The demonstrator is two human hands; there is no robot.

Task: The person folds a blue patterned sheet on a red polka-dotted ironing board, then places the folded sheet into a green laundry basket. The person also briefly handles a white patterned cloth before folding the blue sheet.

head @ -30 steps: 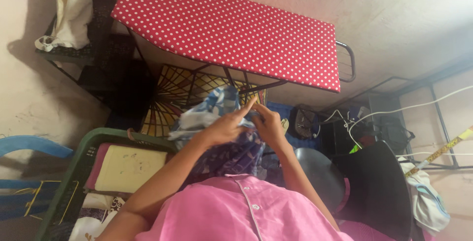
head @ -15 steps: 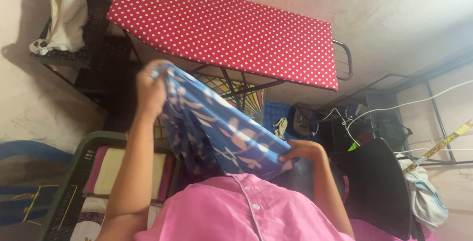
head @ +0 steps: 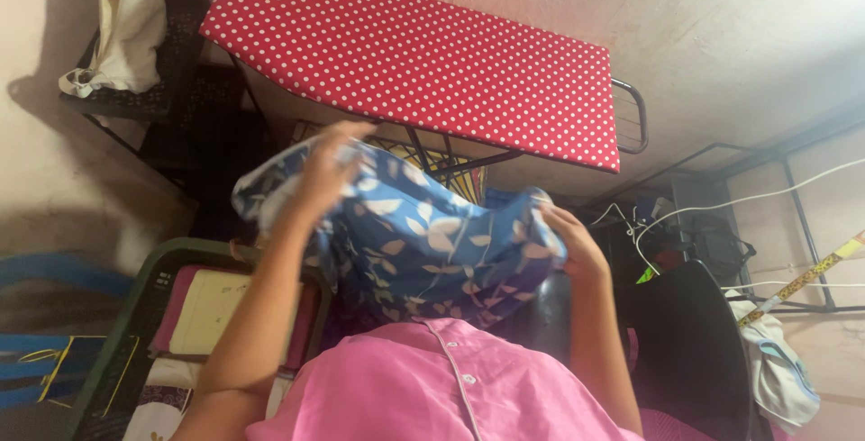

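Left hand (head: 326, 163) grips one end of the blue leaf-print cloth (head: 423, 243); right hand (head: 569, 245) grips the other, below the ironing board (head: 423, 67).

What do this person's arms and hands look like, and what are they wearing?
Both forearms are bare, with no sleeves reaching them. The left hand and right hand show no gloves; rings or a watch cannot be made out. The pink shirt has small white buttons.

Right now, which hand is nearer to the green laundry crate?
Left. The left hand grips the blue leaf-print cloth just above the green crate; the right hand holds the cloth's far end, away from it.
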